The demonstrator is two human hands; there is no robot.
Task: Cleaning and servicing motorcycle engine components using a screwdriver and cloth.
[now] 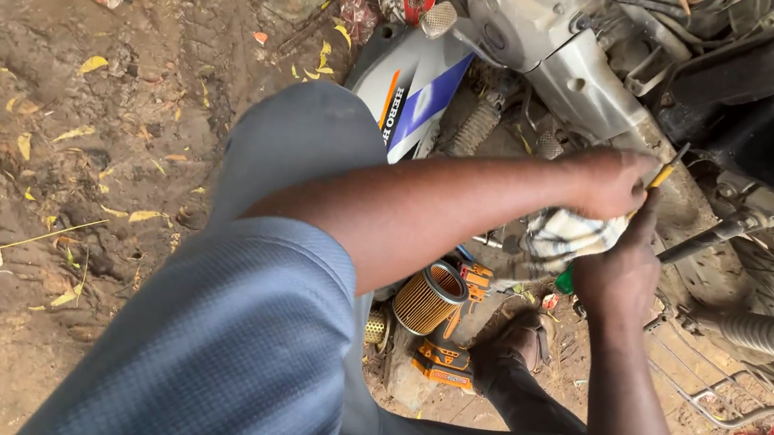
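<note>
Cloth point(567, 236) — bunched between both hands — left point(613, 180) above, right point(621, 273) below.

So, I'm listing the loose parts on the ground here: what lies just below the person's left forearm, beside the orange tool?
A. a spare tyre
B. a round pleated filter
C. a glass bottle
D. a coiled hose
B: a round pleated filter with yellowish folds and a dark rim lies on the dirt next to the orange tool, under the left forearm.
</note>
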